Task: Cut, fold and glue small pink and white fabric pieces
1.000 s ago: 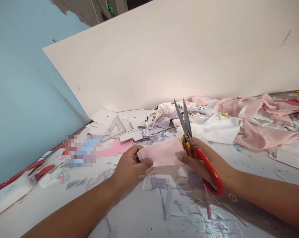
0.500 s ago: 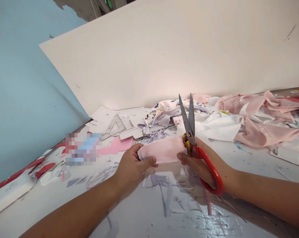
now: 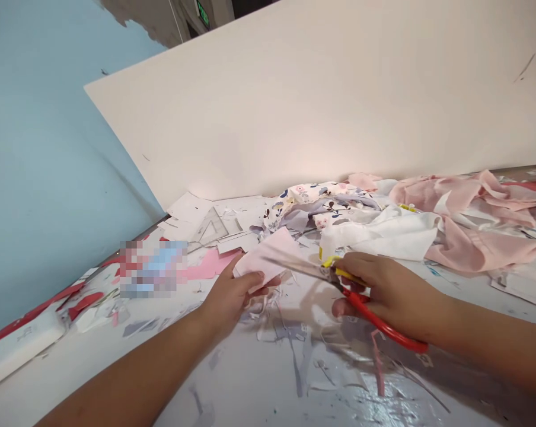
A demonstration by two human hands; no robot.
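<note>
Pale pink cloth (image 3: 272,244) held above the tabletop (image 3: 236,379), clamped between thumb and partly hidden fingers of the left grip (image 3: 230,293); red-handled scissors (image 3: 339,286) wrapped in the right grip (image 3: 386,290), handles partly covered, blades motion-blurred across the cloth, contact impossible to tell. Just beyond, pink card (image 3: 210,265) partly behind the left grip, a clear set square (image 3: 211,228), rumpled floral fabric (image 3: 312,193) and white fabric (image 3: 388,231). Farther left, red and pale-blue items (image 3: 155,267) pixelated past recognition, plus a white box-like object (image 3: 25,341) cut off by the picture's edge.
</note>
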